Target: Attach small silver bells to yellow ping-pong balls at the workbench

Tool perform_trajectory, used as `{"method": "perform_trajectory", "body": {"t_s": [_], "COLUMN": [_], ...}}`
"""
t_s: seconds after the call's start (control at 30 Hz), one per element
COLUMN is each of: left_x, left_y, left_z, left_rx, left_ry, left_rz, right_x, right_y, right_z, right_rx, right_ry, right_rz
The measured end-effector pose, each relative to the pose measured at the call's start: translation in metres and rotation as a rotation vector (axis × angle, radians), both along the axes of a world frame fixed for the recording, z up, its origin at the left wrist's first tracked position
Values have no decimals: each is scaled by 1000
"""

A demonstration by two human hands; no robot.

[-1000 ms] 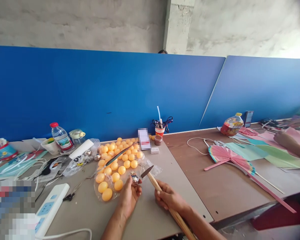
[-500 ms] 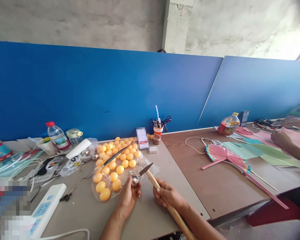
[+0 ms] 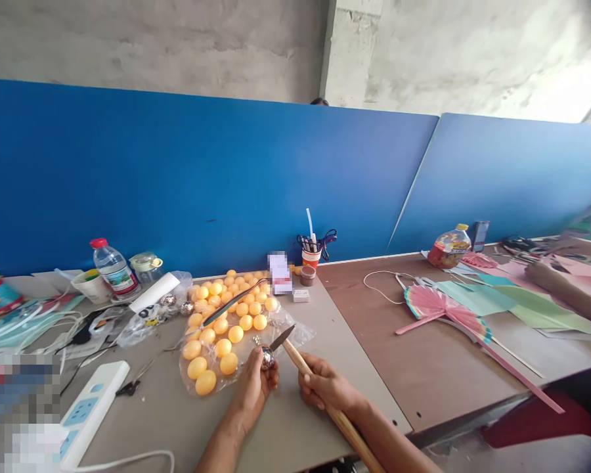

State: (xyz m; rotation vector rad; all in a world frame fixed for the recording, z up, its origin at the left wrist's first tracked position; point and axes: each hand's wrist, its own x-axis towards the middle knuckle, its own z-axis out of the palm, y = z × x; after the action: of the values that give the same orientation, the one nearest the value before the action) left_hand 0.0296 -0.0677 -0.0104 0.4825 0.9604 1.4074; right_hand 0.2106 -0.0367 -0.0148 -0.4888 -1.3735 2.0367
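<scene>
L grip [image 3: 253,387] is clenched round a silver ball [image 3: 267,358], held up just above the grey worktop [image 3: 295,427], near its front edge. R grip [image 3: 325,389] is wrapped tight on the wood handle of a knife [image 3: 293,355]. The blade tip is at or just over the ball's top; can't tell if it's touching. Just beside L grip, to its left, is a clear bag [image 3: 303,334] lying flat w/ lots of orange balls [image 3: 226,328] in it & a dark rod across them. Two more silver balls [image 3: 177,304] sit loose behind the bag. At the back by the blue partition [image 3: 226,184] there's a red cup [image 3: 311,258] stuffed w/ pens & scissors, w/ a small brown jar [image 3: 306,275] beside it, contents hidden. Far left is a water bottle [image 3: 111,268], approx. half full w/ a red cap, then a lidded jar [image 3: 145,266] & a white cup [image 3: 92,286] w/ sth yellow-green inside. Power strip [image 3: 91,410] is front left. On the brown worktop [image 3: 398,368] to the right are a pink fan [image 3: 440,305] & a juice bottle [image 3: 448,248], and a co-worker's arm [image 3: 566,289] rests on coloured paper.
</scene>
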Motion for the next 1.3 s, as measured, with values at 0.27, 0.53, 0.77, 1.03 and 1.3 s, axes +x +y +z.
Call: {"method": "perform_trajectory", "body": {"t_s": [0.27, 0.53, 0.77, 1.03, 1.3], "left_x": [0, 2, 2, 3, 1], "left_y": [-1, -3, -3, -4, -3], "left_z": [2, 6, 11, 10, 9], "left_rx": [-6, -5, -27, -16, -23], "left_ry": [14, 45, 23, 14, 1], "left_rz": [6, -18, 25, 20, 42], "right_x": [0, 2, 1, 2, 1], "right_y": [-1, 1, -1, 0, 0], "right_z": [0, -2, 1, -3, -5], "right_rx": [8, -11, -26, -84, -64], "right_ry": [-21, 0, -2, 35, 2], "right_rz": [17, -17, -28, -53, -35]}}
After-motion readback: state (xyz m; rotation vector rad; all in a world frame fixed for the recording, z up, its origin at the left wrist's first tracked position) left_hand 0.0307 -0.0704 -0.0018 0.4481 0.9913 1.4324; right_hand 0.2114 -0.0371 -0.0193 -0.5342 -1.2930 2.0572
